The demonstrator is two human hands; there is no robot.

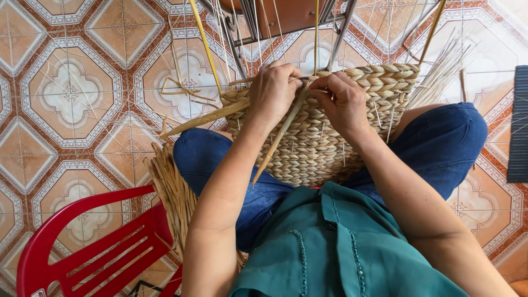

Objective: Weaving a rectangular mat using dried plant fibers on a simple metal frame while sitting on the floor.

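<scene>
A half-woven straw basket (324,148) rests on my lap between my knees in blue trousers. My left hand (273,91) grips the basket's upper rim and pinches a flat straw strand (280,135) that hangs down across the woven wall. Beside it, my right hand (344,99) presses its fingers into the rim, closed on the weave and the same strand's upper end. Thin upright stakes (316,33) rise from the rim past both hands.
A bundle of loose straw (173,192) lies by my left thigh. A red plastic chair (93,247) stands at the lower left. A metal-legged chair (286,22) is just beyond the basket on the patterned tile floor (71,93). A dark mat (518,126) lies at the right edge.
</scene>
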